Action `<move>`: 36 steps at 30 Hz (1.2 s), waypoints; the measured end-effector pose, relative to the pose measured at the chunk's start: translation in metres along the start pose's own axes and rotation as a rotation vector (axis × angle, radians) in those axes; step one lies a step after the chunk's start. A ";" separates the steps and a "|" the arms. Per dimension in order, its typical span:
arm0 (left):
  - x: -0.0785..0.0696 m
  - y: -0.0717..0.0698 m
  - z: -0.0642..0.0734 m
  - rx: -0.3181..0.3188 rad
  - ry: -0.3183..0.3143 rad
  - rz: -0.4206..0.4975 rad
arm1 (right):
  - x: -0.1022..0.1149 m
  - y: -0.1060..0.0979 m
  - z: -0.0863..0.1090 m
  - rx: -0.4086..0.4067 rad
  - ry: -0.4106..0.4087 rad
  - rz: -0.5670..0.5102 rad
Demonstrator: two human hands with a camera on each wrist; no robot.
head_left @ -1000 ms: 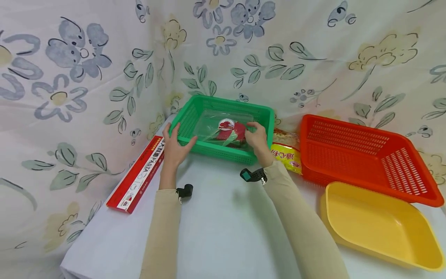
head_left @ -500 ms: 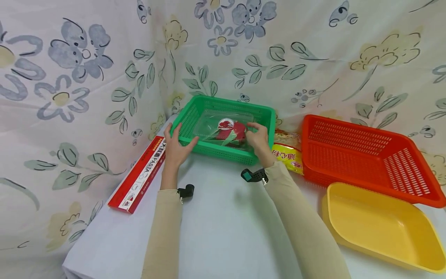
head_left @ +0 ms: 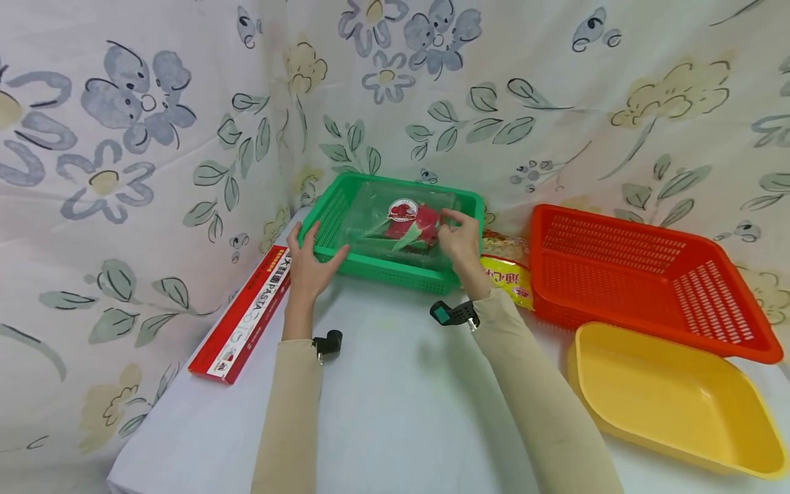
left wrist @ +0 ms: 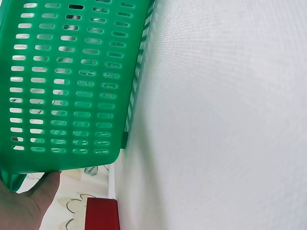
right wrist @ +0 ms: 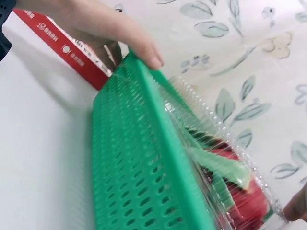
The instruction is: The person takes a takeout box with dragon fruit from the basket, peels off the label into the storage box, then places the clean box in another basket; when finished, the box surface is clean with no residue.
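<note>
A clear plastic box [head_left: 370, 214] with a round red-and-white label holds a pink-red dragon fruit [head_left: 426, 221] with green scales. It sits tilted up in a green perforated basket [head_left: 395, 272]. My right hand [head_left: 459, 241] pinches the right edge of this box between thumb and fingers; in the right wrist view only fingertips [right wrist: 296, 207] show on that edge. At the basket's front left corner my left hand [head_left: 310, 269] grips the rim. The basket's holed wall [left wrist: 72, 86] fills the upper left of the left wrist view, beside my left thumb [left wrist: 45, 191].
A long red pasta box [head_left: 243, 315] lies left of the basket. To its right are a yellow food packet [head_left: 509, 278], a red perforated basket [head_left: 605, 271] and a yellow tub [head_left: 673, 398]. Flowered cloth [head_left: 543, 62] hangs behind the white table [head_left: 376, 384].
The clear box has risen above the basket's floor, its upper part now over the back rim. My right hand has lifted slightly with it. My left hand stays on the basket rim.
</note>
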State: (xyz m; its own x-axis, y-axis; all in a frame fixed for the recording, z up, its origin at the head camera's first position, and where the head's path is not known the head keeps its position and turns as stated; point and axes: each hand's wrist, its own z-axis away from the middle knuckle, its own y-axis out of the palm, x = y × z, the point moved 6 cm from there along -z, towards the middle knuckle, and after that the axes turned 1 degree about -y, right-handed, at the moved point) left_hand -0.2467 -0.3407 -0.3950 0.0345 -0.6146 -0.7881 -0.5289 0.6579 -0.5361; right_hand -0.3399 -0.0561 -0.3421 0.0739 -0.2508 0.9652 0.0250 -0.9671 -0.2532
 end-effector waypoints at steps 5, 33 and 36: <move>0.001 0.001 0.000 -0.004 0.000 0.002 | 0.015 -0.014 0.005 -0.017 -0.042 -0.077; 0.003 0.003 0.001 0.008 -0.006 0.014 | 0.054 -0.137 0.085 0.037 0.073 -0.275; 0.000 0.003 0.002 0.010 0.002 0.020 | 0.049 -0.155 0.100 0.053 0.086 -0.277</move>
State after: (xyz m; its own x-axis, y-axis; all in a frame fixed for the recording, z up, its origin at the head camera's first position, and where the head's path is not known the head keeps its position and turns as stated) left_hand -0.2470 -0.3380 -0.3971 0.0219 -0.6022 -0.7980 -0.5211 0.6743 -0.5232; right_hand -0.2405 0.0861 -0.2616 -0.0278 0.0171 0.9995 0.0845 -0.9962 0.0194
